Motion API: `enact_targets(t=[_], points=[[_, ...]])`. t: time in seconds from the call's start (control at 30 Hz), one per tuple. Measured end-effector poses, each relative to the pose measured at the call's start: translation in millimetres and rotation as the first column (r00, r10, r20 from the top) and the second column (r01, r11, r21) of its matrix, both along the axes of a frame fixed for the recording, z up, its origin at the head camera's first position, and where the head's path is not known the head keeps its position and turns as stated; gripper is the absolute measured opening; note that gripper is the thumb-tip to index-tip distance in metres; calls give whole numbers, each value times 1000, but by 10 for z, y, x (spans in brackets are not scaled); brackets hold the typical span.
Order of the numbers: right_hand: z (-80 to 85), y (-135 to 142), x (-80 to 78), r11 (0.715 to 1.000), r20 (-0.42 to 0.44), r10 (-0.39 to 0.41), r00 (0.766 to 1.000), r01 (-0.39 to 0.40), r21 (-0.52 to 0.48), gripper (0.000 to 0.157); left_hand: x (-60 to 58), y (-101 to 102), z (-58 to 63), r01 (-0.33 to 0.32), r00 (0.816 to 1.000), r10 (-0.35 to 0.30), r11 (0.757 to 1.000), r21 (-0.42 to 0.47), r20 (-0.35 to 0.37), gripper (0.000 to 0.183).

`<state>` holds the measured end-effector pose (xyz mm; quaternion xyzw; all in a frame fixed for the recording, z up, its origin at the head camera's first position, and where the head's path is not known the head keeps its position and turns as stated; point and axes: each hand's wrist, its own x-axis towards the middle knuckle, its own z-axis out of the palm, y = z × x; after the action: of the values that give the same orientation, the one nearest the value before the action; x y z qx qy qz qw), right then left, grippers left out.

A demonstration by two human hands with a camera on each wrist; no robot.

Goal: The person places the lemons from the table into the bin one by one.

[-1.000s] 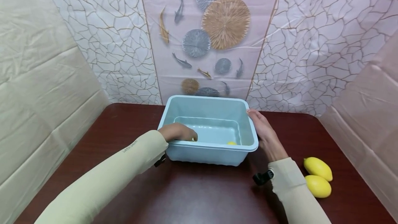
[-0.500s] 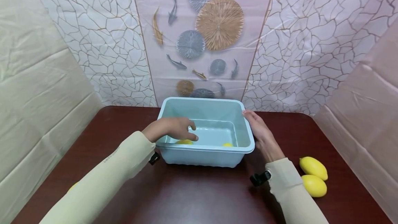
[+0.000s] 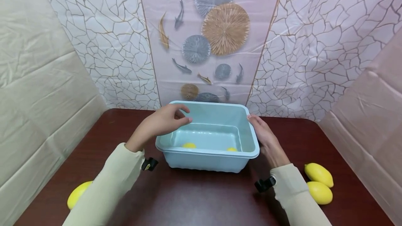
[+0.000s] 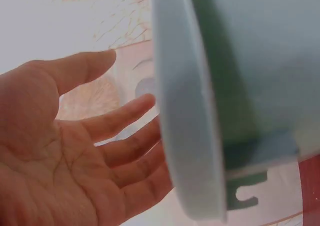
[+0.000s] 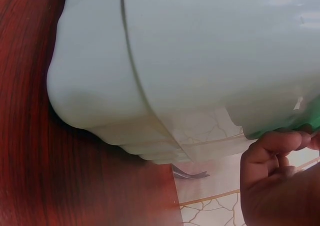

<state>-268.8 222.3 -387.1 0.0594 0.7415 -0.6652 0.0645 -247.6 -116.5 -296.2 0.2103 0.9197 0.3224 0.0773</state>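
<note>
Surface (image 3: 194,198), dk red. Tub (image 3: 204,162), back ctr, 2 lemons (image 3: 189,145) inside. L grip (image 3: 160,119) at tub's L side, empty, relaxed. R grip (image 3: 263,133) holding rim (image 3: 207,152); uneven pull might tip tub.

The near wall of the tub (image 3: 205,162) hides all but the tops of the left inner lemon (image 3: 189,145) and right inner lemon (image 3: 231,149). The left sleeve (image 3: 105,184) covers part of the far-left lemon (image 3: 77,196); the right sleeve (image 3: 296,194), an edge of the nearer right lemon (image 3: 321,193). In the wrist views, the tub's blurred rim hides some fingertips of the left hand (image 4: 75,146); the frame's edge cuts the right hand (image 5: 280,178).
</note>
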Motion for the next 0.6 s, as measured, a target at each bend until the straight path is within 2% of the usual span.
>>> enact_targets(t=[0.13, 0.23, 0.37, 0.6], points=[[-11, 3, 11, 1000, -3, -1, 1000, 1, -7, 59, 1, -93, -41, -73, 996, 77, 993, 92, -34, 40], [-15, 5, 9, 1000, -11, -5, 1000, 5, -2, 58, -17, -160, -94, -152, 986, 160, 976, 157, -38, 43], [-12, 9, 5, 1000, -15, -5, 1000, 5, 1, 59, -76, -230, -190, -266, 960, 280, 935, 235, -26, 44], [-7, 12, -4, 1000, 4, -5, 1000, 5, -6, 58, -259, -340, -479, -367, 918, 397, 861, 351, -15, 44]])
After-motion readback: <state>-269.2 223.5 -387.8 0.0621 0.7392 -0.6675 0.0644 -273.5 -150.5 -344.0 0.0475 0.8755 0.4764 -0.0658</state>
